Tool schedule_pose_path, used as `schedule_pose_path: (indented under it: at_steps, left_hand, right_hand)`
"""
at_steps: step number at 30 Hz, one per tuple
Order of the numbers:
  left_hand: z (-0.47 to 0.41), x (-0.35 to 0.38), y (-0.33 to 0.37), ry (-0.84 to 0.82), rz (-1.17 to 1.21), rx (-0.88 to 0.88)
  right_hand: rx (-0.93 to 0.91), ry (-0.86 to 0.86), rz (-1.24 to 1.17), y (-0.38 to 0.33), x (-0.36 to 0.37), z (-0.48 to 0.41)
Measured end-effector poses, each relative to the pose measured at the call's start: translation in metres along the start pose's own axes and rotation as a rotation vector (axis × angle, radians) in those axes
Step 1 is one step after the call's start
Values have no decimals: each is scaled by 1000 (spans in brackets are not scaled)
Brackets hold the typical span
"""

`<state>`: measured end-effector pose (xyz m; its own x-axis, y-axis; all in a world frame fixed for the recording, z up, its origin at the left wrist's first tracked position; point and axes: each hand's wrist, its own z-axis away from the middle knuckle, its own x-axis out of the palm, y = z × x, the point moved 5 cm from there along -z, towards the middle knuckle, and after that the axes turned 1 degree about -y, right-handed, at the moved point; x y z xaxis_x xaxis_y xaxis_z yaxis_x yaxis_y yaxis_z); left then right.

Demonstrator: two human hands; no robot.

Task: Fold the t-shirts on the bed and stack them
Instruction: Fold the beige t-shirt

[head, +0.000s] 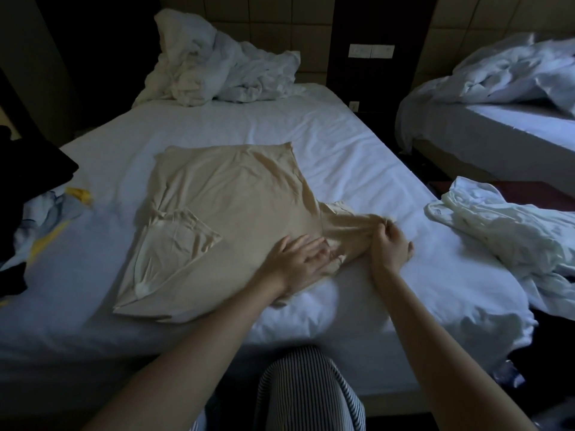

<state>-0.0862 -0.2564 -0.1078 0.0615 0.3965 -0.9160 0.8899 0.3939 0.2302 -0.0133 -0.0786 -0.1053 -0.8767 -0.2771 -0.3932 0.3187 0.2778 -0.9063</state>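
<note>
Early in the job, I judge: a beige tee [224,206] lies spread on the bed [342,150] under both hands, one sleeve already turned in, left of the left hand [298,259]. That hand presses flat, fingers straight. The right hand [390,247] pinches the other sleeve [351,225]. No folded stack shows. A white garment [497,231] waits right of the right hand, with mixed clothes [37,206] far left. Beyond the hands are a crumpled duvet [217,66] and a second bed [485,126]. The room is dim.

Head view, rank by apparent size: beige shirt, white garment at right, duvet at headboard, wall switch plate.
1. beige shirt
2. white garment and duvet: about alike, and the duvet lies farther away, so unranked
3. switch plate
</note>
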Motion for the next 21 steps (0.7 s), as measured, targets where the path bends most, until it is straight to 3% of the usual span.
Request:
schedule_pose_path:
  at_steps: [1,3,5,7,8,10,12,15,18,21]
  left_hand:
    - [-2,-4,-7,161,235,-20]
    - [2,-17,-25,303,935,-356]
    - [9,-16,-43,482,1662,-661]
    - [23,-19,-61,658,1913,-739]
    - [31,-22,-69,722,1939,-772]
    - [43,-27,-78,706,1834,-904]
    - [44,-30,-91,598,1496,-1016]
    - [26,-44,-105,453,1006,-1036]
    - [4,-44,-114,301,811,-1035]
    - [-12,-41,-120,207,620,-1040]
  right_hand:
    - [-1,5,-78,-13,2,4]
    - [-100,-52,-273,-47,12,19]
    - [-281,-366,-300,-81,41,49]
    - [-553,-783,53,-96,74,89]
    - [-704,-870,270,-94,84,104]
    - [-915,-798,424,-87,83,113]
    - [-888,-719,409,-74,71,106]
    - [-770,-646,512,-39,58,100]
    - [-687,-511,376,-20,44,101]
    - [-745,-532,358,-21,44,103]
